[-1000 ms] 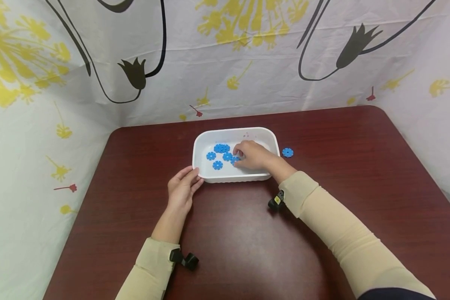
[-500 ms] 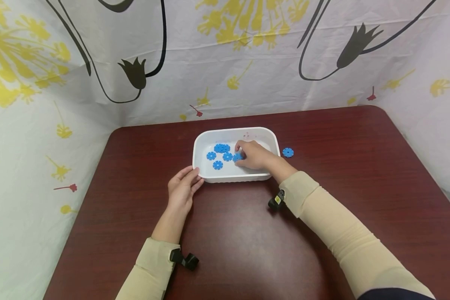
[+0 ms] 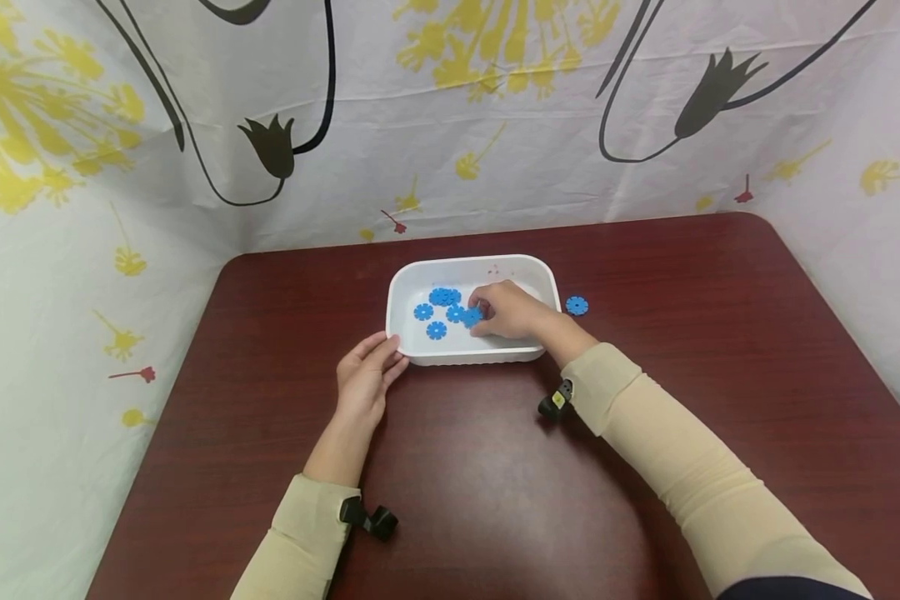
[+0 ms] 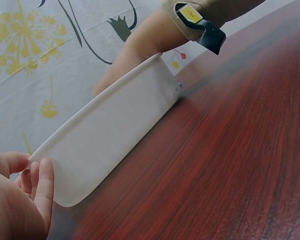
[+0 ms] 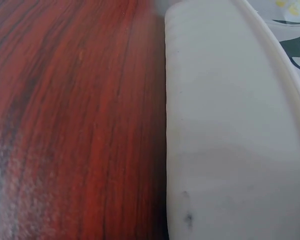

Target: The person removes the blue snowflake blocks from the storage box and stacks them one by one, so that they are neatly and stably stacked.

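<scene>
White tray [image 3: 474, 359] pinched by L hand [image 3: 365, 379]; R hand [image 3: 508, 310] pinching 1 blue disc [image 3: 470, 317] inside; R-wrist label [image 4: 191, 13] illegible.

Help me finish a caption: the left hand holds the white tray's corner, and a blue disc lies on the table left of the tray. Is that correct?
The side is wrong: the blue disc on the table lies right of the white tray, as the head view shows.

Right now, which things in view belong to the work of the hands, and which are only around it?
Part of the work:
White tray, held by the left hand
Blue disc pinched by the right hand
Other blue discs in the tray
Probably the loose disc beside the tray

Only around it:
Table, as support
Patterned cloth, as background
Wrist cameras
</scene>
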Action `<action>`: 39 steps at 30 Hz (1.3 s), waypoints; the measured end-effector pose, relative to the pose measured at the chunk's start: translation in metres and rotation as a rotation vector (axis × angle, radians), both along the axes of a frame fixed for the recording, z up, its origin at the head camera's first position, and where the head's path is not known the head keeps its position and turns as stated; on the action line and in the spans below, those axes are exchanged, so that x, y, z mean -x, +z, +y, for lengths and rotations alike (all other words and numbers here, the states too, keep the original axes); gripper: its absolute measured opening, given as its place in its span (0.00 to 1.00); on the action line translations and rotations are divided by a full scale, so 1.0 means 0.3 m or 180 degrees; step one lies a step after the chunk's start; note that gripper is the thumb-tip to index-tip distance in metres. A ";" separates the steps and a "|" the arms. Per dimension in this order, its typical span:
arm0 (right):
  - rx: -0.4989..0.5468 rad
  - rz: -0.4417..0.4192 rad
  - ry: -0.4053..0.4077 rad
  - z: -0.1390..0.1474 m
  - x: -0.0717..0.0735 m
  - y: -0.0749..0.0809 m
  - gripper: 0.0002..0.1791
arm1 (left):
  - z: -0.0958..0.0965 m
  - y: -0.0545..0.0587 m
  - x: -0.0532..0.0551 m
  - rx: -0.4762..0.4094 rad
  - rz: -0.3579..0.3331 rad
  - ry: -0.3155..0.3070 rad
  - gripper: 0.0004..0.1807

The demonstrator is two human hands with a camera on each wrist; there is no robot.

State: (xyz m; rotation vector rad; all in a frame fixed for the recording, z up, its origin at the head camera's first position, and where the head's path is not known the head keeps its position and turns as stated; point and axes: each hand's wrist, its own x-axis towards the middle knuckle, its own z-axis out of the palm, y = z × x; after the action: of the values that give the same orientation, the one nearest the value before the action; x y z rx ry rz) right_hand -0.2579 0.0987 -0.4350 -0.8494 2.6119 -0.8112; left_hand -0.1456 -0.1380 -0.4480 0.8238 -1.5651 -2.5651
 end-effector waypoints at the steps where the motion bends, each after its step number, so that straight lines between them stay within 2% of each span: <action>1: 0.0037 0.0005 -0.0014 -0.001 0.000 0.001 0.22 | 0.000 0.000 0.000 0.0000 0.0002 0.0002 0.15; 16: 0.0389 0.0295 -0.0268 0.009 -0.003 0.032 0.22 | 0.004 0.002 0.000 0.0012 -0.0014 0.0007 0.17; 26: 0.0577 0.0481 -0.0328 0.041 -0.006 0.064 0.21 | 0.003 0.003 0.000 0.0025 -0.0036 -0.0005 0.19; 39: 0.0731 0.0575 -0.0419 0.087 -0.012 0.087 0.22 | 0.005 0.002 -0.002 0.0019 -0.0003 0.0002 0.20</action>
State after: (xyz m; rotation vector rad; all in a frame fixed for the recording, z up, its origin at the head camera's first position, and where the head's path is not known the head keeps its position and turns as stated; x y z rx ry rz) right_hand -0.2543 0.1247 -0.4088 -0.8520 2.7939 -1.1373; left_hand -0.1450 -0.1364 -0.4474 0.8249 -1.5718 -2.5585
